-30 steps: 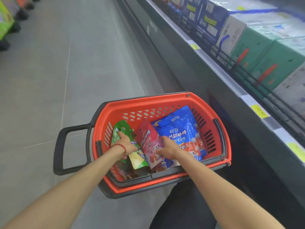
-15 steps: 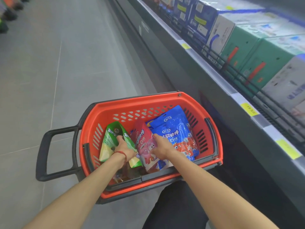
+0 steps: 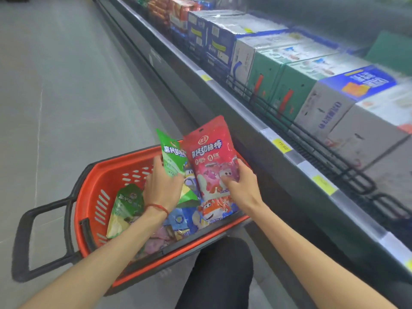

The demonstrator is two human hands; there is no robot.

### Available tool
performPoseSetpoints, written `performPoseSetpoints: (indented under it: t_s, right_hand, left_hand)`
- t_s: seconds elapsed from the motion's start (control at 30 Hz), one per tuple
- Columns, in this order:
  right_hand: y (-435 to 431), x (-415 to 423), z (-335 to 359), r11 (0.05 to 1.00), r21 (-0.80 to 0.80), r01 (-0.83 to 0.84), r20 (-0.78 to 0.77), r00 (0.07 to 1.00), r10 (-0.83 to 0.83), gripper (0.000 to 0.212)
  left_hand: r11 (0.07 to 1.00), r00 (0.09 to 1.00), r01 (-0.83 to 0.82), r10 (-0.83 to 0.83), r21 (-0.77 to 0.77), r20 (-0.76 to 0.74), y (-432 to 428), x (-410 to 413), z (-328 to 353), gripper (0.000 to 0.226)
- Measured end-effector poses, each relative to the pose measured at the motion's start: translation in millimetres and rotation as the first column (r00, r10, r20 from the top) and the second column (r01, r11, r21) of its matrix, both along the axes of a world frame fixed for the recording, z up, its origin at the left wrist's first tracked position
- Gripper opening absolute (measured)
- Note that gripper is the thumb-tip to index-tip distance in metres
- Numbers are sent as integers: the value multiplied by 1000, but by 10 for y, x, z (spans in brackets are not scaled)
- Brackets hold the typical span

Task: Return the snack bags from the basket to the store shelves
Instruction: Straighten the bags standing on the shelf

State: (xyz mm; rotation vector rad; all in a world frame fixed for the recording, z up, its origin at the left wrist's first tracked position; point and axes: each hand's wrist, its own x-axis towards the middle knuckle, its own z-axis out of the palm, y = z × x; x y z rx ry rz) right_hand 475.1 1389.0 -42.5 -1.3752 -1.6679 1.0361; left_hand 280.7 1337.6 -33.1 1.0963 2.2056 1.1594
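A red shopping basket (image 3: 93,181) with a black handle stands on the floor in front of me. My left hand (image 3: 162,186) grips a green snack bag (image 3: 172,157) and holds it upright above the basket. My right hand (image 3: 242,186) grips a red snack bag (image 3: 211,161), raised beside the green one. A second green bag (image 3: 128,206) leans against the basket's left wall. Blue bags (image 3: 182,219) and other packets lie on the basket's bottom, partly hidden by my hands and arms.
A long chilled shelf (image 3: 263,121) runs along the right, stocked with blue, green and white cartons (image 3: 287,85) behind a black wire rail. Yellow price tags (image 3: 282,145) line its edge. Grey tiled floor (image 3: 55,97) stretches left. My dark-trousered knee (image 3: 218,270) is below the basket.
Both hands have lifted out of the basket, the left with a green bag and the right with the red bag. The view has shifted toward the shelf.
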Motion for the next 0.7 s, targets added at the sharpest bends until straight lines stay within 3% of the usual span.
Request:
performPoseSetpoints:
  t_s: [0.27, 0.5, 0.7]
  right_hand:
    - [-28, 863, 684, 949, 154, 273, -246, 941, -231, 30]
    - [-144, 1766, 1414, 805, 290, 517, -331, 844, -423, 28]
    - [-322, 2477, 1914, 655, 359, 665, -422, 741, -521, 33]
  left_hand:
    - [942, 983, 145, -171, 302, 61, 440, 780, 597, 30]
    - [755, 926, 283, -376, 592, 37, 732, 1700, 1201, 44]
    - [588, 810, 385, -585, 712, 45, 846, 2508, 1674, 53]
